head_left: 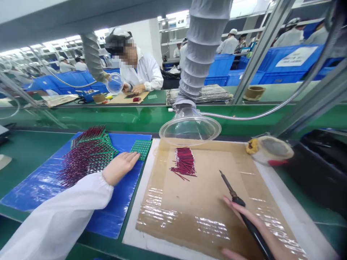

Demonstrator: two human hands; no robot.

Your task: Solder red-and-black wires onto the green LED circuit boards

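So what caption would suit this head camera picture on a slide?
Right hand holds a soldering iron over taped cardboard; left hand reaches a green board.

The left hand (120,167) is lying flat, fingers stretched forward, white sleeve covering the arm; the right hand (255,231) is gripping, fingers curled.

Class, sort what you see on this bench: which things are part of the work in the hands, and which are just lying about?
In use:
left hand reaching the small green board
right hand holding the soldering iron
red pins
boards with pins

Lying about:
tape roll
sponge dish
blue crates
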